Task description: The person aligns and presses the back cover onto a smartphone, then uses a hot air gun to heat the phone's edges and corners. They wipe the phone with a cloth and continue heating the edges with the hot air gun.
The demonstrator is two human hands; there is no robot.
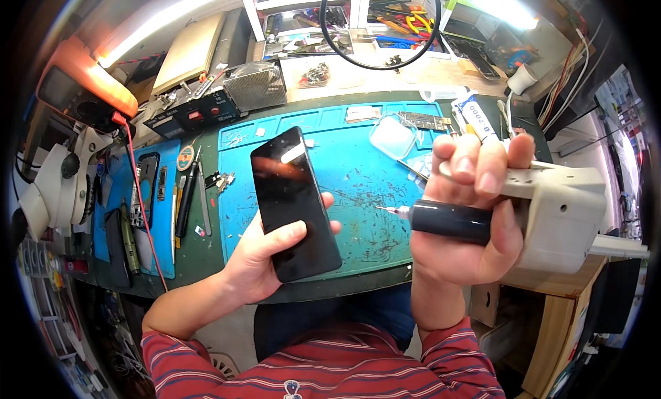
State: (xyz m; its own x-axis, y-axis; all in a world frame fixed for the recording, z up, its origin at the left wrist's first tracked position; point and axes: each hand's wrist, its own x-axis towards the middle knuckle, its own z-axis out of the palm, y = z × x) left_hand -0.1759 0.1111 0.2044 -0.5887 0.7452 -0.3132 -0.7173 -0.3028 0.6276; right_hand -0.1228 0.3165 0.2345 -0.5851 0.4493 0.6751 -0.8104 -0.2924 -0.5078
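Observation:
My left hand grips a black smartphone, dark glossy face up, thumb across its lower part. The phone is tilted above the blue work mat. On the right, my right hand is raised with its fingers curled round a black cylindrical tube. A thin metal needle tip on that tube points left toward the phone, with a gap between them. Upper fingers of the same hand overlap an off-white plastic device; whether they hold it too, I cannot tell.
A white glue tube and a clear plastic lid lie at the mat's far right. Left of the mat are tweezers, an opened phone and a red cable. An orange multimeter stands behind.

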